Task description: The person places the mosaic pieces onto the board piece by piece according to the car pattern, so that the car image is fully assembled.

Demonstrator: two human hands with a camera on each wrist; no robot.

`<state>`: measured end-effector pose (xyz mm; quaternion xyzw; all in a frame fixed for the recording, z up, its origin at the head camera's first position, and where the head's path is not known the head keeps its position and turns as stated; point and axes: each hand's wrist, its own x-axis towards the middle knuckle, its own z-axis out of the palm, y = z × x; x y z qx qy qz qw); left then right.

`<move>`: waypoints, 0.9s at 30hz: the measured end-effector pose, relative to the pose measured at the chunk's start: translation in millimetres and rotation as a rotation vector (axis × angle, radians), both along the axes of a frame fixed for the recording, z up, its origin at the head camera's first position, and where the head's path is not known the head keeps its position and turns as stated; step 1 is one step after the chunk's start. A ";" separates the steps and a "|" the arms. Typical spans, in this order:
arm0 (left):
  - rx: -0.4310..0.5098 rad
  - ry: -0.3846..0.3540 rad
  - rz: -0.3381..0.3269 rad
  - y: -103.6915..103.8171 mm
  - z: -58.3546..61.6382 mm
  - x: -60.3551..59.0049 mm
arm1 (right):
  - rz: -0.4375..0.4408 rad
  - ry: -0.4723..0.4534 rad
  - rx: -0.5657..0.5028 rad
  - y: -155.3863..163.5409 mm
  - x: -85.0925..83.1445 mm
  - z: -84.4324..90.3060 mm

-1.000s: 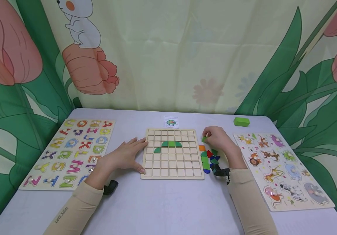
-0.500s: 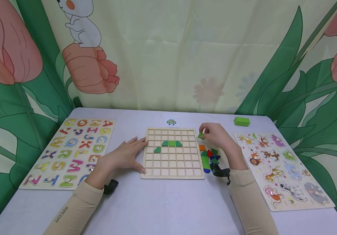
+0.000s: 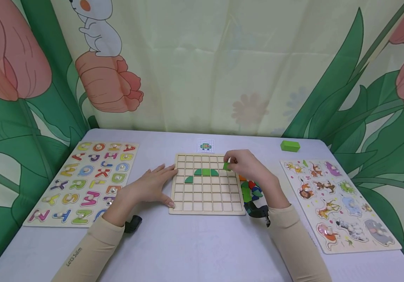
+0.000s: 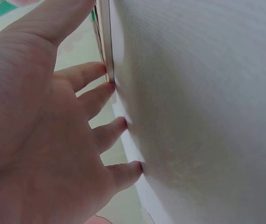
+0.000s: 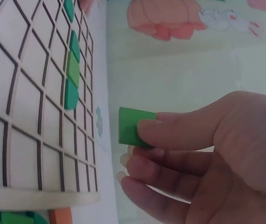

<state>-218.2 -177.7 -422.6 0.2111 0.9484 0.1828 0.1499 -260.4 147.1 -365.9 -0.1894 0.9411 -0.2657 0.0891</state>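
Beige-sleeved left forearm enters lower left of the head view; left hand [image 3: 151, 187] lies flat on the table [image 3: 195, 243], fingers straight and spread, fingertips [image 4: 105, 70] against the left edge of the wooden grid board [image 3: 188, 207]; holds nothing. Board sits centre frame; three green pieces [image 3: 206, 172] in a row in its upper cells, one more [image 3: 188, 179] a row down to the left. Right hand [image 3: 249, 166] hovers over the board's upper right cells, wrist raised, forearm coming in from lower right; thumb and forefinger pinch a small green block [image 5: 130, 127], other fingers curled below. Loose coloured pieces [image 3: 253, 190] lie just right of the board, partly hidden by the wrist.
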 end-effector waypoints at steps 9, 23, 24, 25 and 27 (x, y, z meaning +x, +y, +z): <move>-0.009 -0.010 0.012 1.5 0.4 0.6 | 0.083 0.008 -0.120 -24.1 5.1 -11.3; -0.014 -0.017 0.012 1.0 0.6 -0.1 | 0.119 -0.006 -0.111 -57.4 13.1 -31.6; -0.015 -0.015 0.010 0.8 0.5 -0.2 | 0.119 0.000 -0.100 -59.2 12.9 -33.5; -0.015 -0.014 0.009 0.8 0.6 -0.2 | 0.119 0.003 -0.095 -60.8 12.8 -35.2; -0.015 -0.013 0.008 0.9 0.6 -0.1 | 0.122 0.025 -0.079 -63.7 12.3 -38.7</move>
